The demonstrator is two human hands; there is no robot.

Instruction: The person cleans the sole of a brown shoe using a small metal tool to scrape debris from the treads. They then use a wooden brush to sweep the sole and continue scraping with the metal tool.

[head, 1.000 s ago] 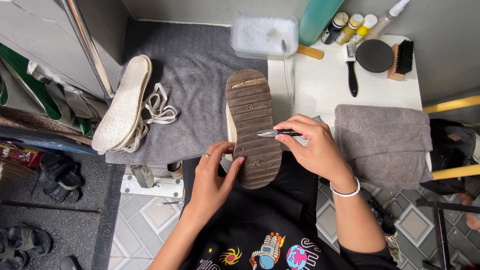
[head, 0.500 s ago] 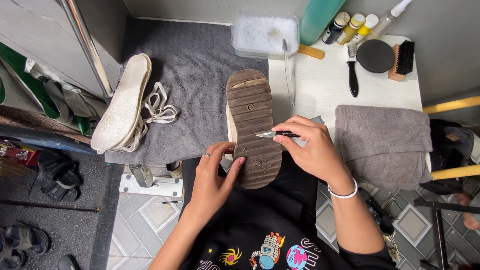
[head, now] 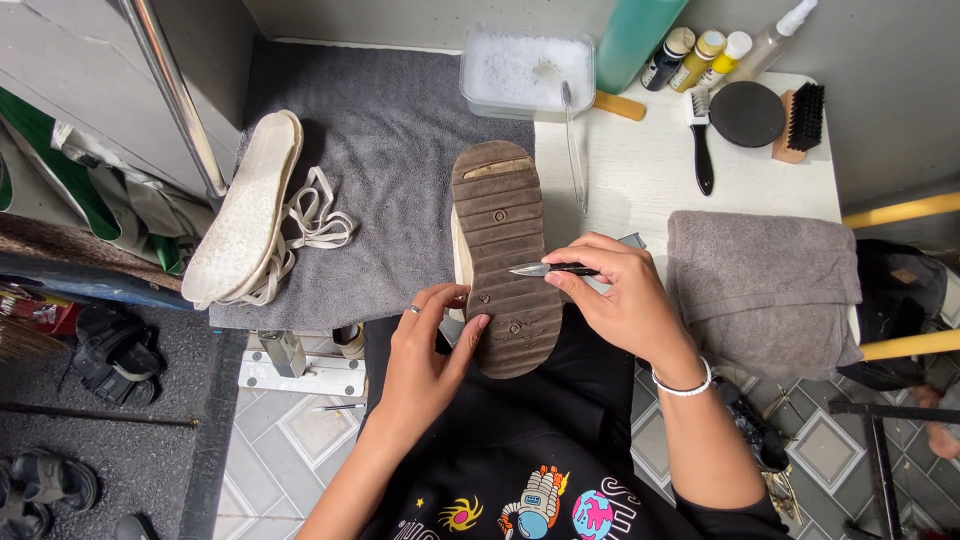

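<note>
Centrally, a shoe [head: 505,255] lies sole-up, its brown ridged outsole facing the camera, heel end over the person's lap and toe end over the edge of a grey mat [head: 390,150]; the right hand [head: 620,295] is closed around a small pointed tool [head: 545,269], pinching its dark handle while the metal tip rests against the ridges near the middle of the sole; the left hand [head: 425,340] steadies the shoe from its left side, fingers curled lightly against the sole's edge, thumb touching the tread near the heel, a ring on one finger; a white bracelet [head: 685,385] circles the right wrist. Left of the shoe, on the same mat, lies a pale insole [head: 245,205] beside a loose heap of cream laces [head: 315,215]. Right of the shoe, a folded grey towel [head: 765,285] covers the near part of a white table [head: 640,175]. Farther back on the table: a clear tub of foamy water [head: 525,65], a green bottle [head: 635,35], several small bottles [head: 705,50], a black-handled brush [head: 702,150], a round black tin [head: 747,113], and a wooden bristle brush [head: 800,120]. Dark sandals [head: 110,345] sit on the floor at far left.
</note>
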